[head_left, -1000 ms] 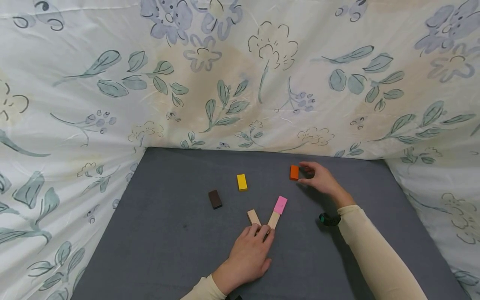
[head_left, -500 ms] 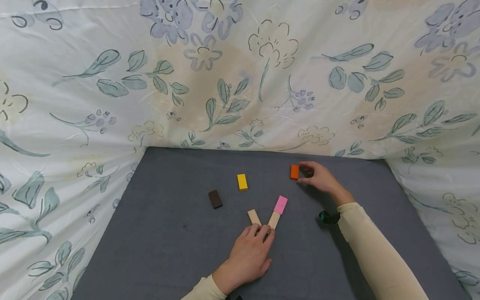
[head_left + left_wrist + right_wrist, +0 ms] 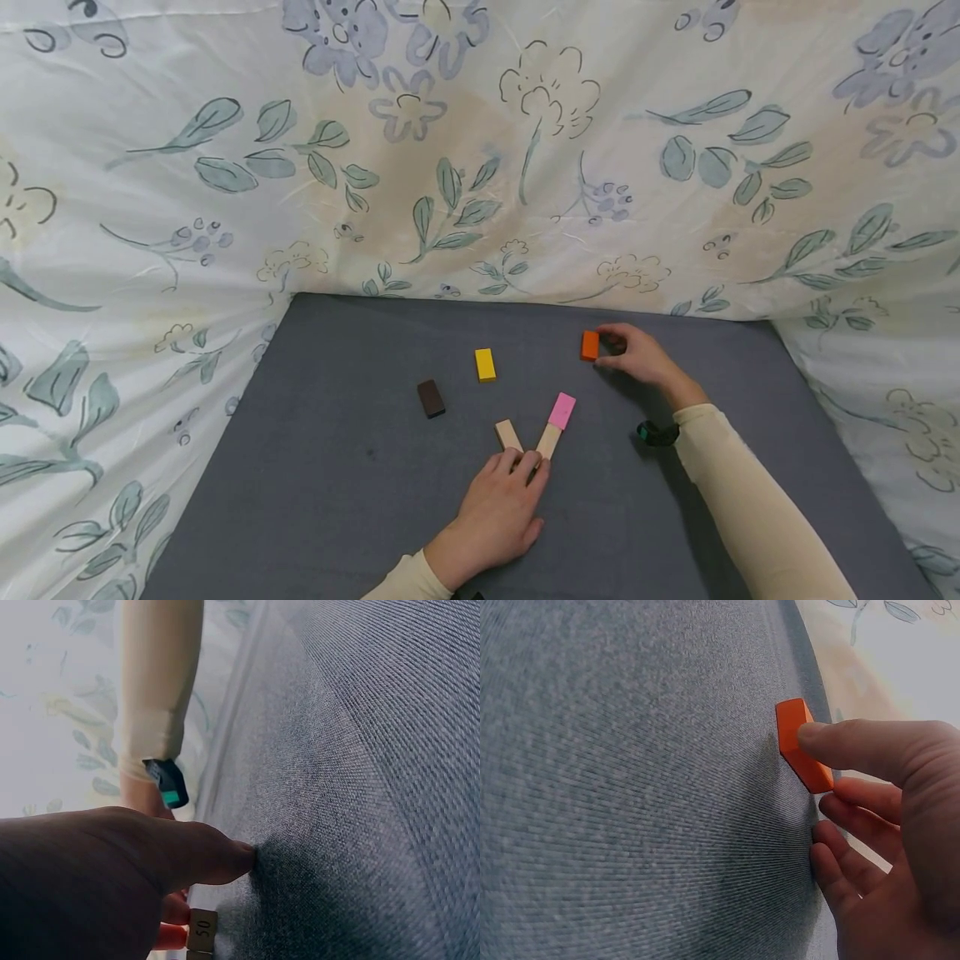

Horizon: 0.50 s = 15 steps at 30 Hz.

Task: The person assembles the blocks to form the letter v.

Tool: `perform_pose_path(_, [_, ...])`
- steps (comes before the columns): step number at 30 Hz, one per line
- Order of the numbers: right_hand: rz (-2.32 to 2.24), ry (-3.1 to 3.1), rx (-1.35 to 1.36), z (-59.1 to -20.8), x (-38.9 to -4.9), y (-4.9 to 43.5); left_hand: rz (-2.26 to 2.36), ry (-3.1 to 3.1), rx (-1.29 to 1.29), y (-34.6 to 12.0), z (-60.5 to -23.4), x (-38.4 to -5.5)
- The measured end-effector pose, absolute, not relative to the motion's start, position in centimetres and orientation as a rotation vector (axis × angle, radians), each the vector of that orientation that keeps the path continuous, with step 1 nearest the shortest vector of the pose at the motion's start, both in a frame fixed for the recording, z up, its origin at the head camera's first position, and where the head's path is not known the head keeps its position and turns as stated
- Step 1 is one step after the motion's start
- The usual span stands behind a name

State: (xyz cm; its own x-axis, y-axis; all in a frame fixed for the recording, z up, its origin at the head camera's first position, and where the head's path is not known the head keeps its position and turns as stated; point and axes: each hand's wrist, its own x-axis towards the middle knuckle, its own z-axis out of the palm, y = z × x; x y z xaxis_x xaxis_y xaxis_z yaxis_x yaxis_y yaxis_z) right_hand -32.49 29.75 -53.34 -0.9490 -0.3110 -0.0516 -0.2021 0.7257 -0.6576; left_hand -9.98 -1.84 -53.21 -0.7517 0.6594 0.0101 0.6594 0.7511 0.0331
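Note:
My right hand pinches an orange block at the back right of the cloth, thumb on one end and a finger at the other. The right wrist view shows this orange block close to the thumb. My left hand rests its fingertips on the near ends of two plain wooden blocks, one on the left and one on the right. A pink block continues the right one end to end. In the left wrist view, a wooden block marked 50 sits beside the fingers.
A yellow block and a dark brown block lie left of the orange one on the grey cloth. Floral fabric rises behind and along the sides. A dark wrist device hangs at the right cuff.

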Motion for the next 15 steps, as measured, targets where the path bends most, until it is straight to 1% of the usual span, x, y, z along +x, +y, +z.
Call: perform_pose_path(15, [-1.024,2.78,-0.398,-53.49,-32.53,29.65,0.062,2.96,1.114,-1.82,-53.34,-9.92])
